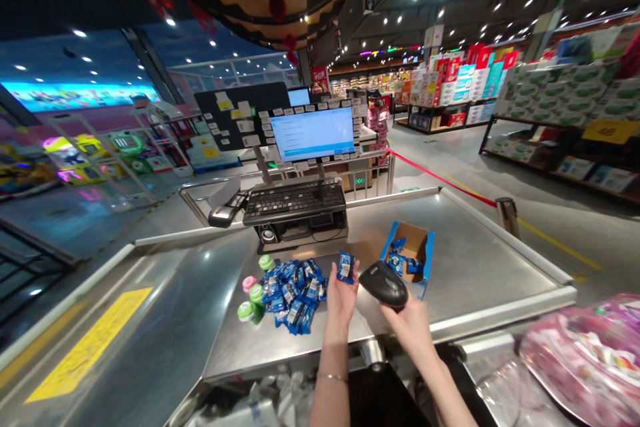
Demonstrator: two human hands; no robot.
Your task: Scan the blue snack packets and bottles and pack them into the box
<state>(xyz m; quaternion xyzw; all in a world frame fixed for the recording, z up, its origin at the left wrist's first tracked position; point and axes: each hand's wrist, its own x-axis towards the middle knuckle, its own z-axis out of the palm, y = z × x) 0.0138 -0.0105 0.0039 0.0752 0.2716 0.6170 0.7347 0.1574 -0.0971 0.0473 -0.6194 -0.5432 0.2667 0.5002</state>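
My left hand [343, 297] holds up a small blue packet [346, 267] with a white barcode label facing me. In my right hand [411, 323] is a black barcode scanner [384, 284], its head turned toward that packet; the grip is mostly hidden by my fingers. A heap of matching blue packets [295, 292] lies on the metal counter, left of my left hand. Beyond the scanner, to the right, an open blue cardboard box [424, 252] has several more of these packets inside.
Green- and pink-capped bottles [250, 310] stand at the heap's left edge. Behind it are a keyboard [295, 200] and a lit monitor [315, 133]. The steel counter [475, 253] has raised edges. Pink plastic-wrapped goods [580, 360] sit at lower right.
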